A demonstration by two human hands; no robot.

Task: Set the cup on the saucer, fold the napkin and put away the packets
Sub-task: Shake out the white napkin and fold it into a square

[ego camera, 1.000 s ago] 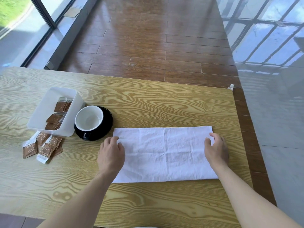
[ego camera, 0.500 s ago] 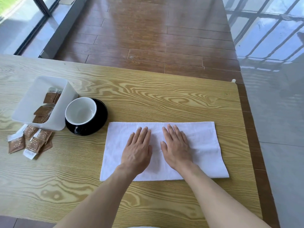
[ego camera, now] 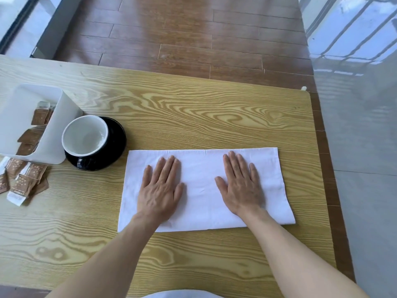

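Observation:
A white napkin (ego camera: 204, 168) lies folded into a long rectangle on the wooden table (ego camera: 193, 117). My left hand (ego camera: 160, 190) presses flat on its left half, fingers spread. My right hand (ego camera: 241, 186) lies flat on its right half. Left of the napkin, a black cup with a white inside (ego camera: 86, 136) stands on a black saucer (ego camera: 118, 134). A white bin (ego camera: 53, 125) at the far left holds a few brown packets (ego camera: 39, 115). More brown packets (ego camera: 23, 179) lie loose on the table in front of the bin.
The table's far edge and right edge border a wooden floor (ego camera: 182, 39) and grey tiles (ego camera: 365, 147). A window frame (ego camera: 12, 29) stands at the far left. Bare tabletop lies beyond and in front of the napkin.
Both hands came from the napkin's ends to its middle, then slid apart, flat on the cloth. The view shifted slightly.

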